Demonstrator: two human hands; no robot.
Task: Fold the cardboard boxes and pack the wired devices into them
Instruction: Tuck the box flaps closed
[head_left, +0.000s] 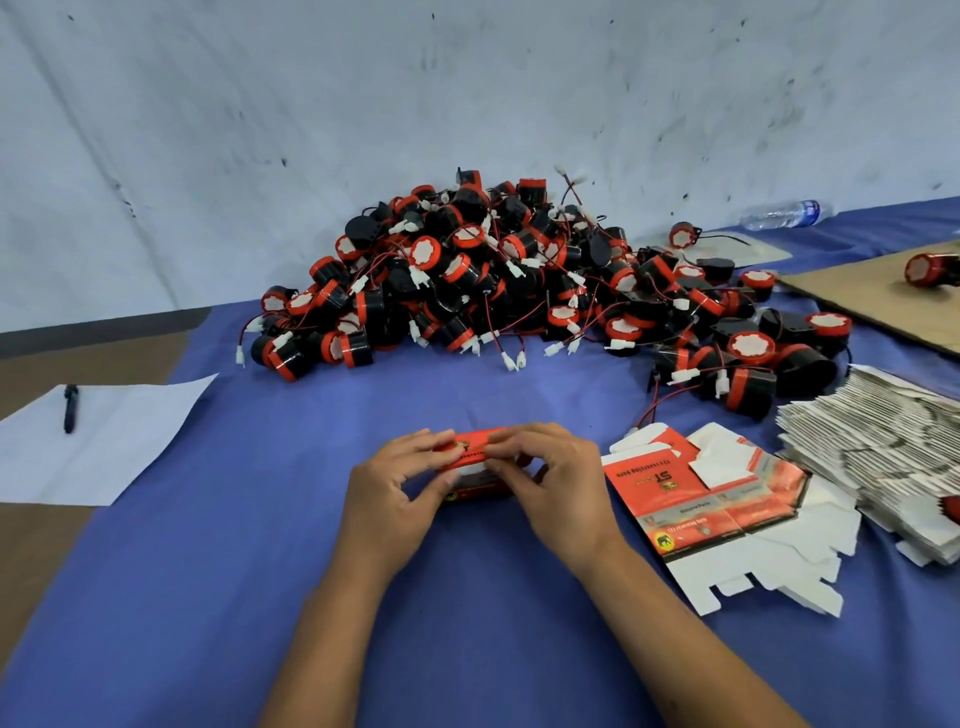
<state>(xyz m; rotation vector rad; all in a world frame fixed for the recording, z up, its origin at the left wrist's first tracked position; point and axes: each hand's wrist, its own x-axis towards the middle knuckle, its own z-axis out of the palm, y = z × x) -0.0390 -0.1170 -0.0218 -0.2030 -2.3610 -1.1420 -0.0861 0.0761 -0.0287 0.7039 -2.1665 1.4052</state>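
Both hands, left hand (400, 486) and right hand (545, 480), pinch the red box (475, 457), fingers curled on its flaps. I'd tuck squarely, pressing creases flat.

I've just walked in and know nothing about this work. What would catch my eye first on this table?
Most likely the big heap of red-and-black wired devices piled at the back of the blue table. Next, at the front centre, the left hand and right hand grip a small red cardboard box between them. To the right lie flat unfolded boxes and a grey stack of more.
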